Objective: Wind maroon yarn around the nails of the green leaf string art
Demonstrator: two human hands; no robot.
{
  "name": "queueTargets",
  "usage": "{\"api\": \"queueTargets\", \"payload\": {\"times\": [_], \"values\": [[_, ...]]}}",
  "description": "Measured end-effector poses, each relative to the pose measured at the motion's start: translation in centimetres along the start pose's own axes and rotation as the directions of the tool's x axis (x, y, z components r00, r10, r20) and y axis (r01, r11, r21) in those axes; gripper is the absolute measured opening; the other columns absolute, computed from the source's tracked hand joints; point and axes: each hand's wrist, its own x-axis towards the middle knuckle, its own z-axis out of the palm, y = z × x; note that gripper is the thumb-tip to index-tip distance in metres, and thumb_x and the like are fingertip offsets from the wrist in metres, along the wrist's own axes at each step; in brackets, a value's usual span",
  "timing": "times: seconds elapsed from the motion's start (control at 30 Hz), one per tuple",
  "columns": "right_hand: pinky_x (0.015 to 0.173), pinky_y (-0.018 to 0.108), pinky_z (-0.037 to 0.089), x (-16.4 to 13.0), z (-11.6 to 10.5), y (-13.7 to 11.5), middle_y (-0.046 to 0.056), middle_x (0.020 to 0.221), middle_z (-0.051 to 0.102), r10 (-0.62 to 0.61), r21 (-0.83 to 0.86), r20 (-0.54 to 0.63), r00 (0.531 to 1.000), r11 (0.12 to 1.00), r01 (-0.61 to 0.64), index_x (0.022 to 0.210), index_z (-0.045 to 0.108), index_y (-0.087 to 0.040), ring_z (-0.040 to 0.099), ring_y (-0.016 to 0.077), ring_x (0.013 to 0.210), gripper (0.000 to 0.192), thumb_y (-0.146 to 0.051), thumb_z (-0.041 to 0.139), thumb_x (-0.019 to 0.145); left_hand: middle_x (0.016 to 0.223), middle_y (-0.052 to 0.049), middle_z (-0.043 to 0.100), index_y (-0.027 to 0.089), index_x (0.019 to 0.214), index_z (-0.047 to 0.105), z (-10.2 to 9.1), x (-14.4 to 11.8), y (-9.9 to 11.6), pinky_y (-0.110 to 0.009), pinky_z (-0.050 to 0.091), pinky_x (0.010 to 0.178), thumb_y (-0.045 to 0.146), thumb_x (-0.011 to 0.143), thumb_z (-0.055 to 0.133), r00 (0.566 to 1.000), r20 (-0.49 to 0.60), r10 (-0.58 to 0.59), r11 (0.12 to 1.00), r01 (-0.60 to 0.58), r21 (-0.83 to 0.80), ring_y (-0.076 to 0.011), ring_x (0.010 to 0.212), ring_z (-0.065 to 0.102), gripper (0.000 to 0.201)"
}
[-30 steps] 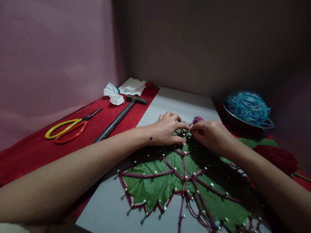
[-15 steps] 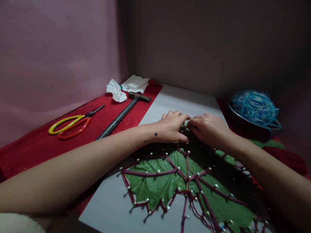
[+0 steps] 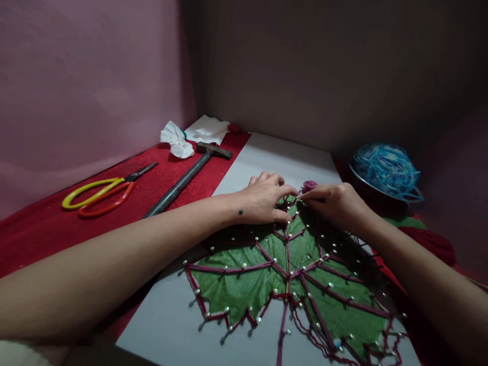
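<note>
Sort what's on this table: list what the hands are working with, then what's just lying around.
In use:
left hand
right hand
green leaf
nails
maroon yarn
small yarn ball
white board

Lying about:
scissors
hammer
tissues
blue yarn ball

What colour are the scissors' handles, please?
The scissors have one yellow and one orange-red handle, seen in the head view.
</note>
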Motion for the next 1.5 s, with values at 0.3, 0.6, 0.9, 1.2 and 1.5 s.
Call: {"api": "queueTargets", "payload": {"times": [0.3, 0.6, 0.9, 1.2, 1.5], "values": [[0.064, 0.026, 0.044, -0.8, -0.1, 0.6, 0.002, 0.067, 0.066, -0.266, -0.116, 0.044, 0.963, 0.956, 0.269, 0.103, 0.074, -0.026, 0.058, 0.0142, 0.063, 0.032, -0.013, 0.052, 0.083, 0.130, -0.005, 0.047, 0.041, 0.133, 0.046, -0.5, 0.3, 0.4, -0.048, 0.032, 0.101, 0.044, 0.081, 0.059, 0.996, 0.086, -0.022, 1.000, 0.020, 0.020, -0.0288, 0.119, 0.037, 0.054], [0.061, 0.025, 0.037, 0.8, -1.0, 0.5, 0.003, 0.069, 0.067, -0.334, -0.096, 0.252, 0.908, 0.925, 0.367, 0.083, 0.075, -0.022, 0.055, 0.0127, 0.064, 0.028, -0.010, 0.050, 0.079, 0.132, -0.008, 0.046, 0.035, 0.132, 0.050, 0.1, 0.4, 0.0, -0.048, 0.031, 0.101, 0.047, 0.084, 0.058, 0.998, 0.023, 0.052, 0.991, -0.054, 0.119, -0.0292, 0.120, 0.040, 0.051], [0.065, 0.027, 0.037, 0.5, -1.2, 0.1, 0.005, 0.075, 0.068, -0.341, -0.093, 0.266, 0.902, 0.922, 0.376, 0.085, 0.073, -0.021, 0.055, 0.0142, 0.067, 0.031, -0.007, 0.046, 0.079, 0.134, -0.013, 0.045, 0.027, 0.124, 0.058, 0.2, -0.3, 0.5, -0.048, 0.030, 0.100, 0.043, 0.085, 0.058, 0.986, -0.055, 0.159, 0.954, -0.139, 0.267, -0.0306, 0.122, 0.039, 0.042], [0.070, 0.029, 0.038, 0.6, -1.3, 0.3, 0.003, 0.068, 0.065, -0.422, -0.082, 0.240, 0.874, 0.888, 0.452, 0.080, 0.073, -0.020, 0.054, 0.0134, 0.064, 0.032, -0.005, 0.045, 0.077, 0.141, -0.012, 0.039, 0.032, 0.131, 0.052, 0.3, 0.0, 0.4, -0.053, 0.031, 0.099, 0.043, 0.089, 0.052, 0.990, 0.038, 0.133, 0.971, -0.138, 0.195, -0.0336, 0.124, 0.037, 0.043], [0.069, 0.028, 0.038, 0.8, -1.4, 0.2, 0.005, 0.080, 0.071, -0.310, -0.053, 0.315, 0.897, 0.938, 0.343, 0.086, 0.074, -0.022, 0.059, 0.0149, 0.071, 0.034, -0.008, 0.045, 0.075, 0.144, -0.011, 0.038, 0.028, 0.129, 0.054, 0.0, 0.2, 0.7, -0.052, 0.030, 0.103, 0.040, 0.088, 0.053, 0.988, 0.051, 0.148, 0.971, -0.155, 0.183, -0.0328, 0.127, 0.035, 0.042]]}}
